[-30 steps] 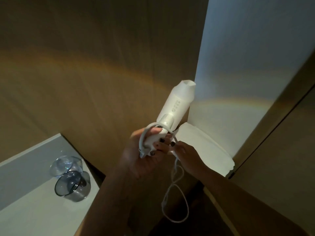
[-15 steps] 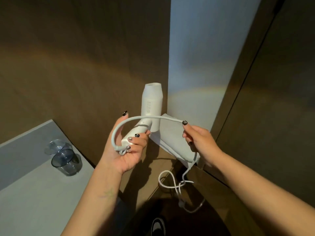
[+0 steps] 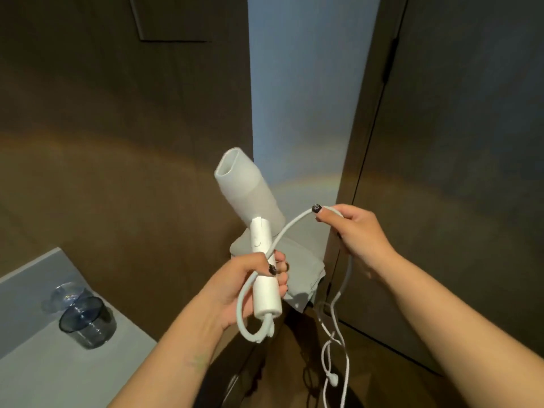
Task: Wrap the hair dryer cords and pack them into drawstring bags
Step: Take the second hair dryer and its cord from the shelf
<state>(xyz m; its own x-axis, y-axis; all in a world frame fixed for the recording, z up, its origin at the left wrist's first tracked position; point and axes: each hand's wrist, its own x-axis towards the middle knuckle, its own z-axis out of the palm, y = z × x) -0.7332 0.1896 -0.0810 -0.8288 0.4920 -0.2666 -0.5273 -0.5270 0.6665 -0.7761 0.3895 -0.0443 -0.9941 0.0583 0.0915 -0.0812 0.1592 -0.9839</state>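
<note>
The step in hand looks like cord wrapping, barely begun: the white hair dryer (image 3: 253,207) stands upright in mid-air in front of a brown wall, nozzle up, and only one loop of its white cord (image 3: 290,228) curls out from the handle's base and back up across the handle. A pale folded cloth (image 3: 306,269), perhaps a drawstring bag, lies just behind the handle. The left hand (image 3: 244,285) grips the handle, thumb pressing the cord against it. The right hand (image 3: 354,231), held out to the side with its forearm angled up, pinches the cord in curled fingers; the slack hangs down from it in loose tangles. Next, I judge, the right hand should carry the cord round the handle, keeping it taut.
</note>
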